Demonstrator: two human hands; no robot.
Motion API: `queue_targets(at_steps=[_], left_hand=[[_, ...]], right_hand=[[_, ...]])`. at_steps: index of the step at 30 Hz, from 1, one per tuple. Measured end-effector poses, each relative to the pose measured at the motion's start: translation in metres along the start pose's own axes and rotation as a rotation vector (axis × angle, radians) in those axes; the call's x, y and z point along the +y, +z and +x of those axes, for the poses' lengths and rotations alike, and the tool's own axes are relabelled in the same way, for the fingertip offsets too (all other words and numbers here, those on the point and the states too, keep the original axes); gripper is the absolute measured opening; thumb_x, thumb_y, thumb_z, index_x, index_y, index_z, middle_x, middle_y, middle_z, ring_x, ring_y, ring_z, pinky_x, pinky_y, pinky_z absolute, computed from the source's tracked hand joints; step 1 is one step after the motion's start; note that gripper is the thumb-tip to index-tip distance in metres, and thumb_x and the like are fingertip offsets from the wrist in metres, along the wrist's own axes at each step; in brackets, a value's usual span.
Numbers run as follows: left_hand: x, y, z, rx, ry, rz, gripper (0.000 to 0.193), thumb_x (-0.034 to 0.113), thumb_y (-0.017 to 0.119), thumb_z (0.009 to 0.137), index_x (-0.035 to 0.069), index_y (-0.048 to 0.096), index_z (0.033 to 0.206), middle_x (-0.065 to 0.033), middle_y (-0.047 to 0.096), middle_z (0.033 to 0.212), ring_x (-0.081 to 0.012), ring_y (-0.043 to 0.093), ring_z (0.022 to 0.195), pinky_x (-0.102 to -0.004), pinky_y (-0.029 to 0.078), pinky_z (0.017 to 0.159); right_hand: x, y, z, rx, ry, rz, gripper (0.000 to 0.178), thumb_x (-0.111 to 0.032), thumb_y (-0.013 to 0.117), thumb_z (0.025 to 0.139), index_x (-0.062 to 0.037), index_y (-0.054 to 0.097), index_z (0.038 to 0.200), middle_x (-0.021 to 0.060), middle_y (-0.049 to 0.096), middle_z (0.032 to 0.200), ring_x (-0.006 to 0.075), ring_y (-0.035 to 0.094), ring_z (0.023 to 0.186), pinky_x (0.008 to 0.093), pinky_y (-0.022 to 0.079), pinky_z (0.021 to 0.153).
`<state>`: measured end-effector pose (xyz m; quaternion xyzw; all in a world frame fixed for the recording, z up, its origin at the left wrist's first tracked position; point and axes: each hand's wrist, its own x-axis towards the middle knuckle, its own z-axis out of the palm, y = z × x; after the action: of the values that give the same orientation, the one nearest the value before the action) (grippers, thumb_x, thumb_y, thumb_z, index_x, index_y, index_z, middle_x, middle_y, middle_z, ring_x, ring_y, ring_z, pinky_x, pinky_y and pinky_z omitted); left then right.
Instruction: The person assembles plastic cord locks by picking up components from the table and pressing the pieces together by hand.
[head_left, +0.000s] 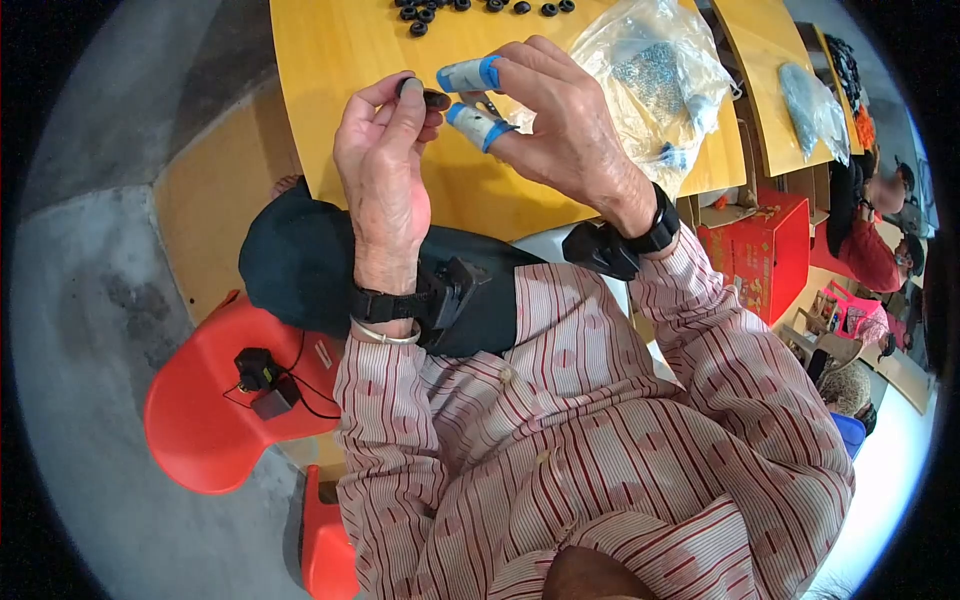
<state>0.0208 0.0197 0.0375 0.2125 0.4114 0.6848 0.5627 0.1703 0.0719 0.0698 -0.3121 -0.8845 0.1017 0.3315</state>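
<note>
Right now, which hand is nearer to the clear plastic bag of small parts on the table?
Right. The right hand sits just beside the clear plastic bag, almost against its edge. The left hand is farther left, pinching a small black ring.

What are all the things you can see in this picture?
table: one, yellow wood, top middle
small rings: about a dozen, black, top edge of the table
small ring in fingers: one, dark, pinched between both hands
plastic bag: one, clear with grey bits inside, on the table's right part
second bag: one, clear with dark bits, on the next table, right
chair: one, red, lower left, with a small black gadget on it
box: one, red, right of the table
other people: a few, far right
left hand: one, bare, black wrist strap
right hand: one, blue and white tape on two fingers
</note>
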Motion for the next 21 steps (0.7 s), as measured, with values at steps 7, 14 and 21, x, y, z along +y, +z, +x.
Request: queue_targets(at_steps=[7, 14, 21], left_hand=[[-0.002, 0.001, 0.001, 0.013, 0.016, 0.007, 0.027, 0.012, 0.061, 0.088, -0.003, 0.052, 0.108, -0.0090, 0.062, 0.090, -0.0134, 0.060, 0.080, -0.0245, 0.046, 0.074], [-0.003, 0.002, 0.001, 0.024, 0.056, 0.006, 0.025, 0.012, 0.060, 0.088, -0.004, 0.053, 0.107, -0.0081, 0.062, 0.089, -0.0123, 0.058, 0.077, -0.0239, 0.046, 0.074], [-0.004, 0.005, 0.000, 0.057, 0.127, 0.120, 0.024, 0.011, 0.060, 0.088, -0.004, 0.053, 0.104, -0.0081, 0.062, 0.085, -0.0104, 0.058, 0.075, -0.0228, 0.047, 0.071]], right_hand=[[-0.001, 0.011, -0.002, 0.087, -0.006, 0.046, 0.028, -0.017, 0.074, 0.067, -0.0054, 0.063, 0.090, 0.0088, 0.057, 0.078, 0.0263, 0.052, 0.072, 0.0353, 0.044, 0.063], [-0.003, 0.010, -0.006, 0.078, 0.005, 0.033, 0.029, -0.011, 0.073, 0.065, -0.0047, 0.064, 0.092, 0.0090, 0.059, 0.086, 0.0252, 0.054, 0.076, 0.0338, 0.046, 0.064], [0.000, 0.012, -0.005, 0.101, -0.090, -0.021, 0.024, -0.012, 0.073, 0.062, -0.0039, 0.061, 0.081, 0.0077, 0.058, 0.081, 0.0248, 0.053, 0.073, 0.0349, 0.046, 0.062]])
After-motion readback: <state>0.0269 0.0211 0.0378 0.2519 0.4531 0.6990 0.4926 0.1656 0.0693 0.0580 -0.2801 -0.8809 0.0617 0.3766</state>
